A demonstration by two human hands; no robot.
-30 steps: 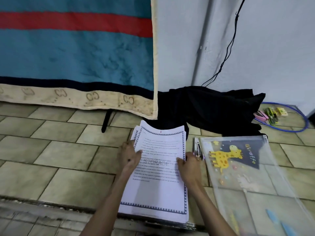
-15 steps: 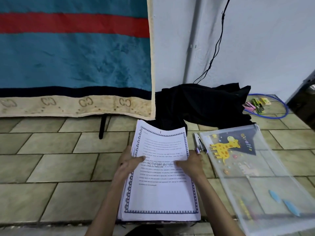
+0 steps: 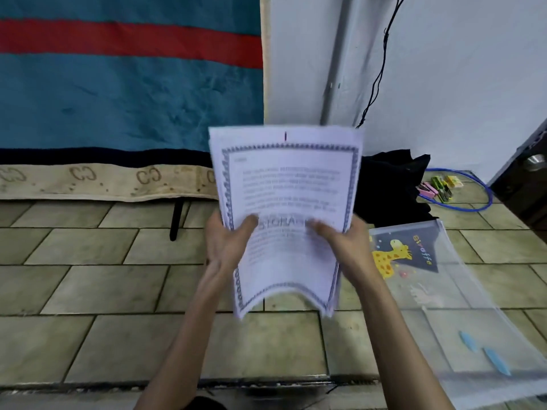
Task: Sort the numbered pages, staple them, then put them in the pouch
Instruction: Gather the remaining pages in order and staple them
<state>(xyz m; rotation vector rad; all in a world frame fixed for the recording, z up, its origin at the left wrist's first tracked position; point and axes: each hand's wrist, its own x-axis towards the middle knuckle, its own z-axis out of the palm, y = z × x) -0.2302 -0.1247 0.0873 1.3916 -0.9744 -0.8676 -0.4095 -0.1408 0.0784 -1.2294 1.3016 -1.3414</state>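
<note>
A tiled floor (image 3: 112,285) spreads beneath both hands, and a teal blanket with a red stripe (image 3: 124,84) hangs beyond them to the left, a white wall (image 3: 458,69) to the right. Lifted clear of the floor between the two hands is the stack of pages (image 3: 288,208), standing roughly upright with its printed face toward the camera; a dark decorative border frames the text and a mark sits at the top centre. The lower edge bows and sags free. To the right of the hands, flat on the floor, lies the clear pouch (image 3: 461,294) with a yellow giraffe picture. Behind the stack and slightly right sits a heap of black cloth (image 3: 390,187), and farther right a blue hoop (image 3: 485,199) rings a few coloured clips (image 3: 441,187). The left hand (image 3: 226,247) grasps the stack's left edge, thumb pressed across the front sheet, fingers behind and hidden. The right hand (image 3: 346,245) clasps the right edge the same way, thumb on the front near the large printed word.
</note>
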